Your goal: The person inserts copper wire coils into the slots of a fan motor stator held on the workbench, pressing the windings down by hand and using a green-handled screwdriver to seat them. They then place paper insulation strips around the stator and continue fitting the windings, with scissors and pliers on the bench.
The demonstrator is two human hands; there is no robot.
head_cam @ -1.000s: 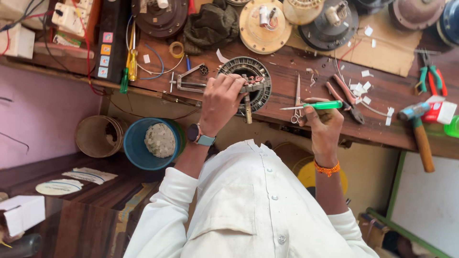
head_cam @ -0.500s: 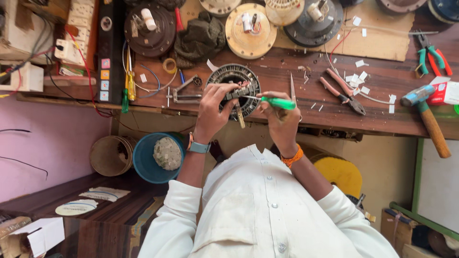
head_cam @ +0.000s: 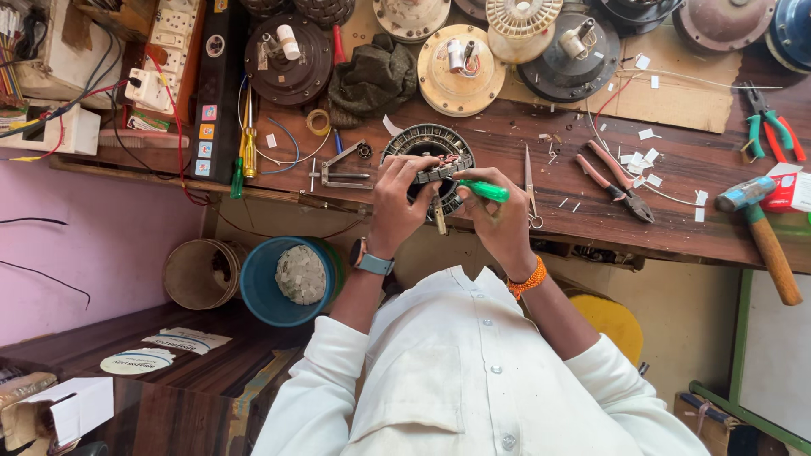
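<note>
on the far left of my feed there's a white switch box (head_cam: 150,87) with red and black wires, then a long black strip (head_cam: 221,89) standing along the bench. just right of that lie a yellow-handled screwdriver (head_cam: 250,135), a roll of yellow tape (head_cam: 318,122) and a metal puller tool (head_cam: 340,166). below the wooden workbench (head_cam: 676,160) edge sit a tan bucket (head_cam: 196,272) and a blue tub (head_cam: 269,283) with a pale lump in it.

moving to the middle: the left hand (head_cam: 404,196), watch on the wrist, is closed around a round wound stator (head_cam: 429,156) at the bench's near edge, fingers curled over its rim, gripping it. the right hand (head_cam: 497,218), orange band on the wrist, is touching it from the other side, wrapped around a green-handled tool (head_cam: 484,190) whose tip points into the stator. can't make out the tip itself, the fingers hide it.

right of the hands: small scissors (head_cam: 530,190), then red-handled pliers (head_cam: 615,179) among white paper scraps, a green-and-red pair of pliers (head_cam: 767,127) further out, and a hammer (head_cam: 760,232) with a wooden handle near the right edge. along the back row are several fan motor housings, a dark one (head_cam: 287,52) and a cream one (head_cam: 460,69) among them, with a dark rag (head_cam: 372,80) between.
</note>
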